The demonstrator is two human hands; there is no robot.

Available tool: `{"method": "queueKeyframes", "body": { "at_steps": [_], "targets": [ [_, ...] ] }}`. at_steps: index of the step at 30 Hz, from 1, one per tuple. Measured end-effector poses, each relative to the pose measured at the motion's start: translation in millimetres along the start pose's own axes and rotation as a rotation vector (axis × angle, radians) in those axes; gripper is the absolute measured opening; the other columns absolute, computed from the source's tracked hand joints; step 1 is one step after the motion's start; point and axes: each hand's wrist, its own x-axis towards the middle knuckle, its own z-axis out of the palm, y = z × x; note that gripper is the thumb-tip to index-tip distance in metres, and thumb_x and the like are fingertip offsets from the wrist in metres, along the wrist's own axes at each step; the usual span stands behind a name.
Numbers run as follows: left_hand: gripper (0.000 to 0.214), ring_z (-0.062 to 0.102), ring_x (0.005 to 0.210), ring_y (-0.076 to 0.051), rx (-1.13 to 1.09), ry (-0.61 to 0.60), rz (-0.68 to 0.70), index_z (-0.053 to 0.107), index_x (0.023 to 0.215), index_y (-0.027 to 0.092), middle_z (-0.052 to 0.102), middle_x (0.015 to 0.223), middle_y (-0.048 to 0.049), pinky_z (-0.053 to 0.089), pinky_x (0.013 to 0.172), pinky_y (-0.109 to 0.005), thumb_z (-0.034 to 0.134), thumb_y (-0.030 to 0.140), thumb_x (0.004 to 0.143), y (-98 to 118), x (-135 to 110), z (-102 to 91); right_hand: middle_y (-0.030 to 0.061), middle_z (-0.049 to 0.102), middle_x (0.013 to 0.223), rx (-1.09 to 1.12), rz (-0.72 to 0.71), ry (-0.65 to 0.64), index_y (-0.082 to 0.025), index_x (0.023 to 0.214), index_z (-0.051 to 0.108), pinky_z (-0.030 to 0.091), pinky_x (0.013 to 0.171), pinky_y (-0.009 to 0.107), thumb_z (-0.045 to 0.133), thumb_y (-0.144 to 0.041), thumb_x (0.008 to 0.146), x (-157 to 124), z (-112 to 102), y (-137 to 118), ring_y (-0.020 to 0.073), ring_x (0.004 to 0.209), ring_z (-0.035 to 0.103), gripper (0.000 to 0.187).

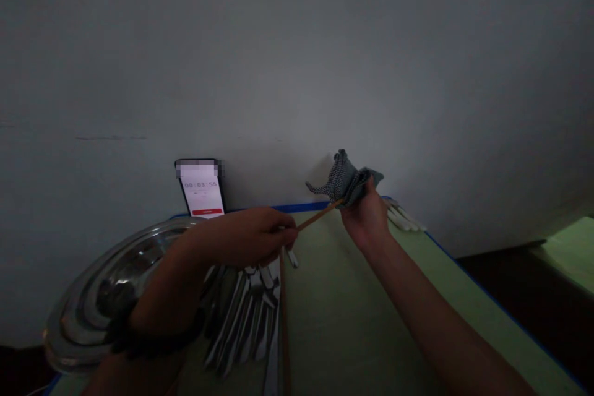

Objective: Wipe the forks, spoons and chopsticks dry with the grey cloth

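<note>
My left hand (260,235) is closed, pinching one end of a thin wooden chopstick (319,215) above the table. The chopstick slants up to the right, and its far end goes into a dark checked cloth (346,179). My right hand (369,216) is wrapped around that cloth, which bunches over the chopstick's end and hides it. Below my left hand, several metal forks and other cutlery (250,315) lie in a pile. A long thin brown stick (284,334) lies along the pile's right side.
Large round metal dishes (69,328) stand at the left. A phone (204,189) showing a running timer leans on the wall (297,74) behind. Several white utensils (403,216) lie near the far right corner of the green, blue-edged table (343,315).
</note>
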Motion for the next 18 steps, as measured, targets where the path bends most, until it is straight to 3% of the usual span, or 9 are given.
{"method": "queueKeyframes", "body": {
  "at_steps": [8,14,18],
  "targets": [
    [0.034,0.050,0.041,-0.012,-0.049,0.075,-0.039,0.056,0.082,0.017,0.055,0.055,0.0010,0.035,0.038,-0.020,0.035,0.044,0.085,-3.6,14.8,8.8,0.0027,0.066,0.078,-0.167,0.177,-0.147,-0.013,0.082,0.062,0.049,0.070,0.025,0.047,-0.034,0.084,-24.7,1.9,30.4,0.0112,0.071,0.060,0.025],
    [0.032,0.057,0.052,-0.013,-0.023,-0.034,-0.010,0.056,0.072,0.017,0.060,0.059,0.0003,0.040,0.048,-0.021,0.038,0.041,0.085,-13.5,10.0,5.4,0.0011,0.066,0.081,-0.148,0.071,-0.023,-0.017,0.083,0.060,0.048,0.066,0.023,0.039,-0.025,0.088,10.3,-12.8,8.2,0.0101,0.071,0.059,0.022],
    [0.033,0.055,0.062,-0.014,0.033,0.063,0.029,0.064,0.080,0.017,0.062,0.069,-0.0002,0.038,0.053,-0.021,0.042,0.042,0.083,-22.5,4.0,-4.5,0.0026,0.066,0.085,-0.403,0.032,-0.082,-0.018,0.085,0.056,0.048,0.067,0.025,0.036,-0.030,0.088,31.6,-32.5,2.7,0.0118,0.074,0.060,0.024]
  ]
}}
